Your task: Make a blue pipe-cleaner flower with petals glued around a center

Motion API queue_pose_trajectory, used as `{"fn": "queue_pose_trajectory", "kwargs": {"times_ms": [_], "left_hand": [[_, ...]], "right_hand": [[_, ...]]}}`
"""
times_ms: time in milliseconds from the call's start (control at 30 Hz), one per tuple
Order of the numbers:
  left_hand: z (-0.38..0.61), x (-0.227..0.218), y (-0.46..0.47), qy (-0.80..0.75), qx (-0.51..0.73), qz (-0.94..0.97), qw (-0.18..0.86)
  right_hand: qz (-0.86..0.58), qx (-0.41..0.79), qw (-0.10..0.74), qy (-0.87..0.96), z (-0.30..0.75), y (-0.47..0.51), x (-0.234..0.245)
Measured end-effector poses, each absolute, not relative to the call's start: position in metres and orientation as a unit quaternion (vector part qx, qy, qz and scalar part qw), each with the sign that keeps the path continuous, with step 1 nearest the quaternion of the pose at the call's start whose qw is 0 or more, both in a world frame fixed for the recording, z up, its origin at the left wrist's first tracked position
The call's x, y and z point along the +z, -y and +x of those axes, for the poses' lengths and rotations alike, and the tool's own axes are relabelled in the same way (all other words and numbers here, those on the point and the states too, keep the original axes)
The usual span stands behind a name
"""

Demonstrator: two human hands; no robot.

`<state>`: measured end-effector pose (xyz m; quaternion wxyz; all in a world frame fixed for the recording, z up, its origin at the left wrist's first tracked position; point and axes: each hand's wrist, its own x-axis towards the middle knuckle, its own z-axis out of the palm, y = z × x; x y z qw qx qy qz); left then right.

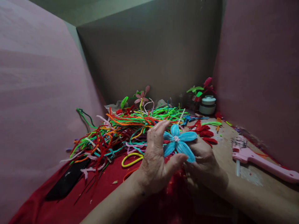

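A blue pipe-cleaner flower (188, 136) with five long petals and a cluster of pale beads at its centre faces me between my two hands. Behind its right-hand petals, the fingers of my right hand (204, 158) are closed on the flower; its exact grip point is hidden. My left hand (155, 155) stands at the flower's left side, thumb stretched out under the lower petals and fingers raised apart from the thumb. Whether its fingertips touch the petals is hard to see. A large heap of coloured pipe cleaners (130, 119) lies just beyond my hands.
A pink glue gun (263, 163) lies on the board at the right. Red petals (206, 132) and a lidded jar (207, 105) are at the back right. A finished pink flower (141, 98) rises behind the heap. A black flat object (68, 180) lies on the red cloth (105, 199).
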<state>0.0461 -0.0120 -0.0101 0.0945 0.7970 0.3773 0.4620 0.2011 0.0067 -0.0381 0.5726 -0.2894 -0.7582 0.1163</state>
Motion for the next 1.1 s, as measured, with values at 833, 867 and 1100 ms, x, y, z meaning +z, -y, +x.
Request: {"fn": "queue_pose_trajectory", "kwargs": {"times_ms": [833, 867, 1100], "left_hand": [[0.062, -0.03, 0.002, -0.455, 0.257, 0.835, -0.174], [0.061, -0.031, 0.002, -0.453, 0.271, 0.834, -0.162], [0.064, -0.025, 0.005, -0.47, 0.453, 0.746, 0.133]], "right_hand": [[-0.306, 0.486, 0.597, 0.56, 0.186, -0.01, -0.034], [-0.306, 0.486, 0.587, 0.57, 0.186, -0.009, -0.033], [-0.305, 0.54, 0.572, 0.537, 0.181, -0.008, -0.032]]}}
